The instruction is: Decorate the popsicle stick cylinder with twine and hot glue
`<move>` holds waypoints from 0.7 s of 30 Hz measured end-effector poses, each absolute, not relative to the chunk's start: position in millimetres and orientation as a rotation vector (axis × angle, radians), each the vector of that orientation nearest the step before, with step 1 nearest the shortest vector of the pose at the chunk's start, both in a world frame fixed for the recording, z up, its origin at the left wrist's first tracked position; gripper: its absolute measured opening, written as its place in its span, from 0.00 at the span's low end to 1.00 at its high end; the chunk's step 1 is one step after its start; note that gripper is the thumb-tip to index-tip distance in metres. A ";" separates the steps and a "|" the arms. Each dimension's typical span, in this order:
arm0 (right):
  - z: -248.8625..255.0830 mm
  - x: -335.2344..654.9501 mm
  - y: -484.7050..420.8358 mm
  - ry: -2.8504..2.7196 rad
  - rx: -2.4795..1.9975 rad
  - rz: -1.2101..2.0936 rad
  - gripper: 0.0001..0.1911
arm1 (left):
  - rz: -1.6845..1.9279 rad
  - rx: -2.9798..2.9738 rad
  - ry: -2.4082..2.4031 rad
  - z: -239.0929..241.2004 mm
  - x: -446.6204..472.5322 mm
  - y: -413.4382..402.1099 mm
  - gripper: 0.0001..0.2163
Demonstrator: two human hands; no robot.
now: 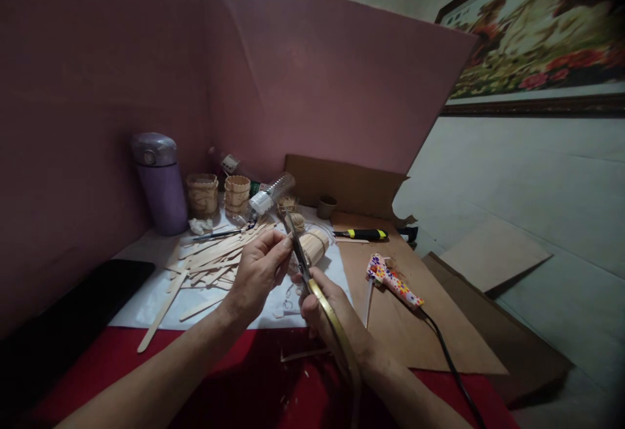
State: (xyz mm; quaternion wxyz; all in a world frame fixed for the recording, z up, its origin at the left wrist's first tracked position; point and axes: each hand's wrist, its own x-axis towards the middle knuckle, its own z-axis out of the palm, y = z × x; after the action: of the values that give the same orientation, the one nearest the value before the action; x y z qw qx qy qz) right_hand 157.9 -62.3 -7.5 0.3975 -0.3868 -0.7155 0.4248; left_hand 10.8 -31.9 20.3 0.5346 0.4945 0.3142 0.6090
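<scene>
My right hand (332, 299) grips a pair of scissors (301, 258) with a gold-coloured handle, their blades pointing up and away from me. Fingers pinched together, my left hand (258, 276) is right beside the blades; whatever small piece it holds I cannot make out. Behind and left of it, many flat wooden craft sticks (209, 260) lie scattered on a white sheet (161, 302). A bundle of sticks (315, 245) sits just beyond the scissors, near a ball of twine (297, 222).
A purple tumbler (163, 188), two stick-covered cups (237, 196) and a clear plastic bottle (273, 193) stand or lie at the back. On the right, a brown board (439, 338) carries a patterned glue gun (393, 282) with a cord and a utility knife (364, 234).
</scene>
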 end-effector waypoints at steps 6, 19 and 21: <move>-3.5 152.4 -65.5 -1.810 -1.012 0.968 0.35 | 1.462 1.151 0.733 18.9 12.6 -28.9 0.13; -9.2 145.9 -67.2 -1.715 -1.063 0.987 0.27 | 1.477 1.121 0.739 12.4 16.1 -31.8 0.12; -7.5 145.0 -69.0 -1.705 -1.078 0.978 0.25 | 1.497 1.120 0.745 11.9 17.9 -31.9 0.12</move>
State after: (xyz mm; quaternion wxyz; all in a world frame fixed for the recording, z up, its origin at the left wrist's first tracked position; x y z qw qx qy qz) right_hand 145.0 -69.0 -7.5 0.4350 -0.4330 -0.6848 0.3929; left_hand 17.9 -31.9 11.9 0.5352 0.4700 0.3127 0.6283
